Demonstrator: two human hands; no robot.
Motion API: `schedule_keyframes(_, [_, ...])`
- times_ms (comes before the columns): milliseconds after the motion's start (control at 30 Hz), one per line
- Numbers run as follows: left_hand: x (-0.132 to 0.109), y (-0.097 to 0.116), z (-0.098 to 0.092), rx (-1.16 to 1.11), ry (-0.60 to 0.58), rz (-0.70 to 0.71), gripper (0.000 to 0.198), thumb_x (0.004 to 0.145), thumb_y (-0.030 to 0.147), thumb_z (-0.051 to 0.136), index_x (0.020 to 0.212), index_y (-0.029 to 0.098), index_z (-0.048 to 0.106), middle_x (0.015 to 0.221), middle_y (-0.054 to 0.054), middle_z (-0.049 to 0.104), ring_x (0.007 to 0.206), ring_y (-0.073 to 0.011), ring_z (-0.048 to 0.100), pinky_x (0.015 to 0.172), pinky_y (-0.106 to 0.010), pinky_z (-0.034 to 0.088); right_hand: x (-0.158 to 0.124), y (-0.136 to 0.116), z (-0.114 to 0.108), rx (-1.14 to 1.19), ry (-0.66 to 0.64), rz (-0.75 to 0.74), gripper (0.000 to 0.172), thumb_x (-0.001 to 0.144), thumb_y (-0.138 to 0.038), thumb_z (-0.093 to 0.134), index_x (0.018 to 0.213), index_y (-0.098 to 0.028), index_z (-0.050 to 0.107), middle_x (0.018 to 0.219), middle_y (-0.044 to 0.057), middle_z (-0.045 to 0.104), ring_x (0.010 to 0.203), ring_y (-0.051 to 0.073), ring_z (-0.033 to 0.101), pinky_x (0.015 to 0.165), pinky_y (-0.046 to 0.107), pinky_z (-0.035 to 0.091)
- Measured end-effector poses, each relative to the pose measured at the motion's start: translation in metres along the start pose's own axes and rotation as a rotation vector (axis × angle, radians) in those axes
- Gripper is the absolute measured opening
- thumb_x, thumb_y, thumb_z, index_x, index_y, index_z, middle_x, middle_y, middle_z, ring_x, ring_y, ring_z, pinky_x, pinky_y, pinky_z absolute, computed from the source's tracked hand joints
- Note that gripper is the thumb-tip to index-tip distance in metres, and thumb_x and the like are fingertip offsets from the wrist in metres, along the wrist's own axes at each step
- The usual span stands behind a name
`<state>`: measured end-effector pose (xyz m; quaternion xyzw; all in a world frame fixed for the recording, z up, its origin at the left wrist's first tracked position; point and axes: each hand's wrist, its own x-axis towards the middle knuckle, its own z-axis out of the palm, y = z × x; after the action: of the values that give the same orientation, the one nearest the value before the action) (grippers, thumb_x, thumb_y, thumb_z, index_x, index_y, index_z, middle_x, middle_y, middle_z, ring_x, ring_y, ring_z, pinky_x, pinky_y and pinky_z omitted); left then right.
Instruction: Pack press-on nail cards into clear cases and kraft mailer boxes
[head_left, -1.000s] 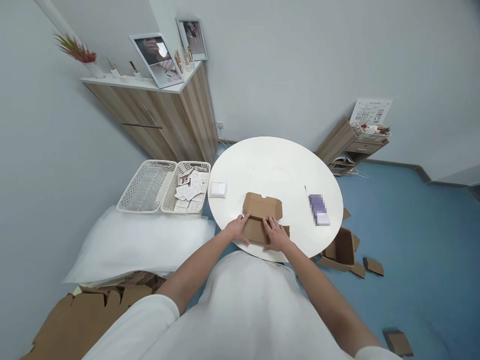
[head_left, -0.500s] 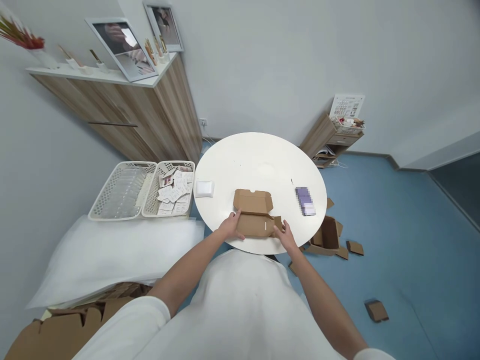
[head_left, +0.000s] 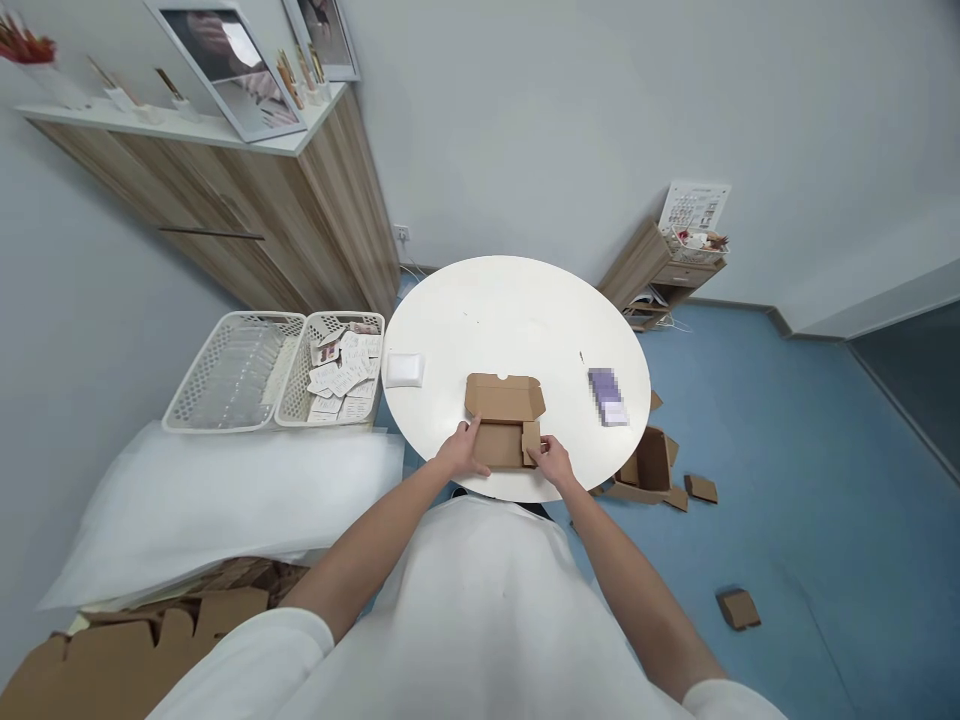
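A brown cardboard box (head_left: 499, 445) lies near the front edge of the white round table (head_left: 525, 310), its lid (head_left: 504, 398) folded back away from me. My left hand (head_left: 459, 452) grips the box's left side, thumb and fingers spread along that wall. At the other end, my right hand (head_left: 553, 460) has its fingers on the right end flap (head_left: 530, 443), which is folded inward over the box floor. Part of the right fingertips is hidden by the flap.
A white packet (head_left: 405, 370) lies on the table's left, and a pixelated purple stack (head_left: 607, 397) on its right. Two white baskets (head_left: 281, 400) stand left of the table. An open carton (head_left: 651, 468) and cardboard pieces (head_left: 701, 488) are on the floor at right.
My right hand has moved left and folded the right end flap inward over the box. My left hand keeps its place at the left side. The view has shifted slightly.
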<state>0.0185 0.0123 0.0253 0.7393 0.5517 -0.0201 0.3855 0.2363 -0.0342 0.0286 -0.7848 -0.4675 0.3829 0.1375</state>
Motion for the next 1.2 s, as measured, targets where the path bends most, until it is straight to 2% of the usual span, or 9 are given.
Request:
schedule_keyframes(167, [-0.003, 0.000, 0.005, 0.002, -0.003, -0.001, 0.124, 0.046, 0.045, 0.076, 0.139, 0.025, -0.004, 0.122, -0.014, 0.037, 0.103, -0.0312, 0.053, 0.080, -0.035, 0.043, 0.004, 0.000, 0.007, -0.122, 0.008, 0.040, 0.025, 0.075, -0.026, 0.049, 0.099, -0.019, 0.048, 0.081, 0.002, 0.061, 0.079, 0.017, 0.057, 0.064, 0.025, 0.038])
schedule_keyframes(467, [-0.006, 0.006, 0.016, -0.039, -0.013, -0.016, 0.123, 0.046, 0.045, 0.077, 0.139, 0.027, -0.002, 0.125, -0.013, 0.035, 0.103, -0.0303, 0.053, 0.080, -0.034, 0.044, 0.003, 0.005, 0.007, -0.237, -0.010, 0.072, 0.020, 0.075, -0.019, 0.045, 0.095, -0.021, 0.042, 0.088, 0.003, 0.060, 0.078, 0.017, 0.056, 0.061, 0.025, 0.036])
schedule_keyframes(733, [-0.001, 0.022, 0.025, -0.103, 0.015, -0.032, 0.123, 0.046, 0.044, 0.078, 0.139, 0.028, -0.002, 0.122, -0.011, 0.035, 0.108, -0.0300, 0.049, 0.085, -0.035, 0.042, 0.010, 0.006, -0.006, -0.341, -0.014, 0.114, 0.026, 0.079, -0.022, 0.041, 0.105, -0.021, 0.040, 0.092, 0.007, 0.059, 0.083, 0.021, 0.057, 0.062, 0.028, 0.038])
schedule_keyframes(967, [0.011, 0.038, 0.029, -0.144, 0.081, -0.056, 0.126, 0.049, 0.046, 0.077, 0.139, 0.025, -0.009, 0.124, -0.013, 0.034, 0.113, -0.0307, 0.044, 0.089, -0.038, 0.040, 0.016, 0.007, -0.015, -0.461, 0.008, -0.004, 0.042, 0.085, -0.017, 0.030, 0.127, -0.019, 0.026, 0.113, 0.014, 0.049, 0.088, 0.023, 0.058, 0.067, 0.032, 0.039])
schedule_keyframes(1200, [0.013, 0.042, 0.037, -0.253, 0.167, 0.031, 0.128, 0.051, 0.045, 0.076, 0.138, 0.023, -0.015, 0.137, -0.014, 0.030, 0.125, -0.0311, 0.032, 0.095, -0.040, 0.035, 0.034, 0.007, -0.028, -0.500, -0.051, 0.034, 0.034, 0.081, -0.014, 0.036, 0.114, -0.018, 0.035, 0.100, 0.011, 0.057, 0.089, 0.024, 0.059, 0.068, 0.032, 0.040])
